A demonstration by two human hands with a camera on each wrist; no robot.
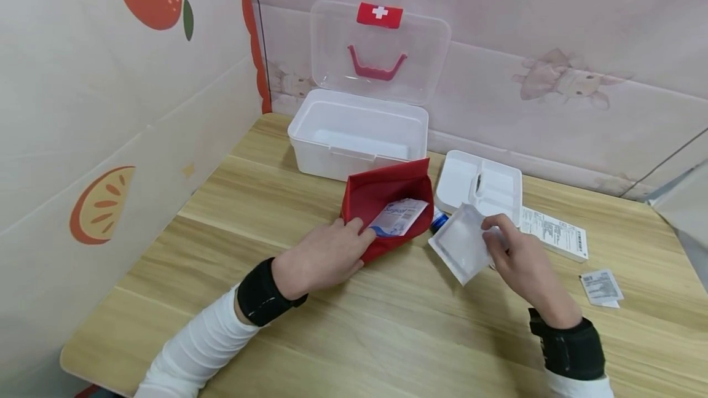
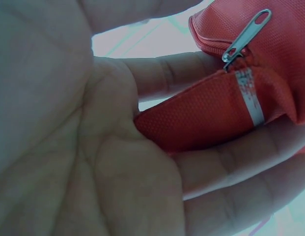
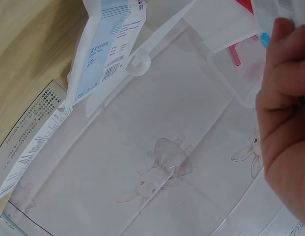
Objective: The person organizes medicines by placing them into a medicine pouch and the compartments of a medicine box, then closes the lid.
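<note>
My left hand (image 1: 326,253) grips the near left side of a red zip pouch (image 1: 358,201), whose mouth gapes upward. In the left wrist view, the pouch's red fabric (image 2: 191,115) runs between the fingers, beside a metal zip pull (image 2: 248,37). A white and blue printed sachet (image 1: 399,217) lies inside the pouch. Right of the pouch, my right hand (image 1: 522,263) pinches a flat, pale sealed packet (image 1: 461,244) by its right edge, between thumb and forefinger. The right wrist view shows that hand (image 3: 290,113) at its right edge, with the packet mostly cut off.
A clear plastic first-aid box (image 1: 310,152) stands behind the pouch, its lid (image 1: 332,48) raised. To its right lie a white compartment tray (image 1: 456,180), a white printed carton (image 1: 558,235) and small sachets (image 1: 601,287). A blue-capped item (image 1: 439,220) shows beside the pouch.
</note>
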